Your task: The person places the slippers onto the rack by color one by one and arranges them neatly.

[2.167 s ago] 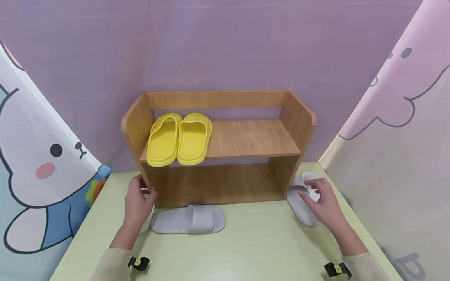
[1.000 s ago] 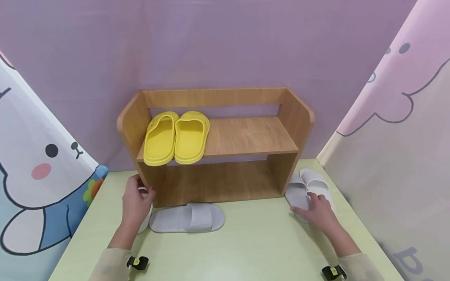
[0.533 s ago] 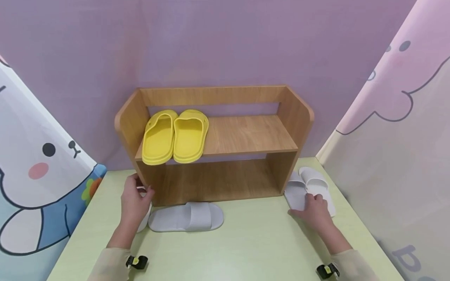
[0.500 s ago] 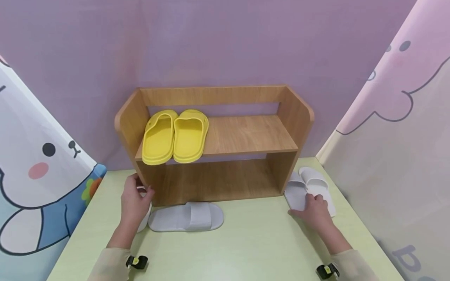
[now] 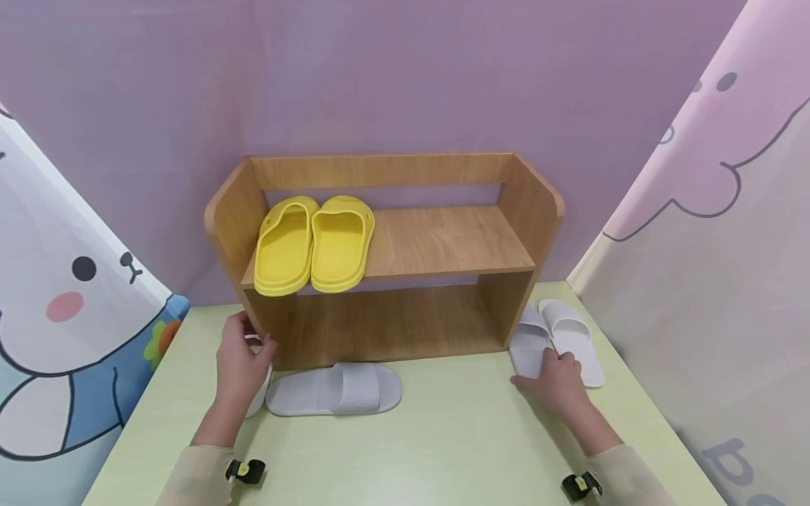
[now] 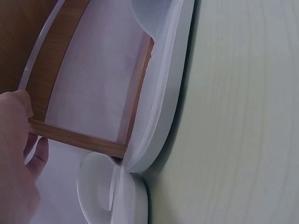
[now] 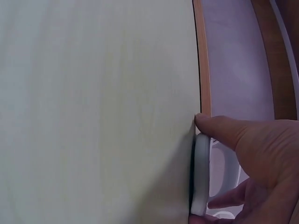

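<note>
In the head view, my left hand (image 5: 240, 365) grips the front edge of the wooden shoe rack's left side panel (image 5: 258, 320); the left wrist view shows thumb and fingers on opposite sides of that panel (image 6: 70, 136). My right hand (image 5: 560, 383) holds the heel end of a grey slipper (image 5: 528, 344) right of the rack. Thumb and fingers span its sole (image 7: 202, 172) in the right wrist view; its heel is partly hidden. Beside it lies a white slipper (image 5: 577, 344). Another grey slipper (image 5: 335, 390) lies sideways before the rack, near a white slipper (image 5: 258, 400) partly behind my left hand.
Two yellow clogs (image 5: 313, 246) stand side by side at the left of the rack's upper shelf (image 5: 449, 242). Below is the lower shelf (image 5: 386, 323). The pale table (image 5: 405, 457) meets a purple backdrop (image 5: 405, 77), with printed cloths on both sides.
My right hand has come down from above the right slippers, moved left and taken hold of the grey slipper's heel, which has shifted slightly left. The left hand stays at the rack.
</note>
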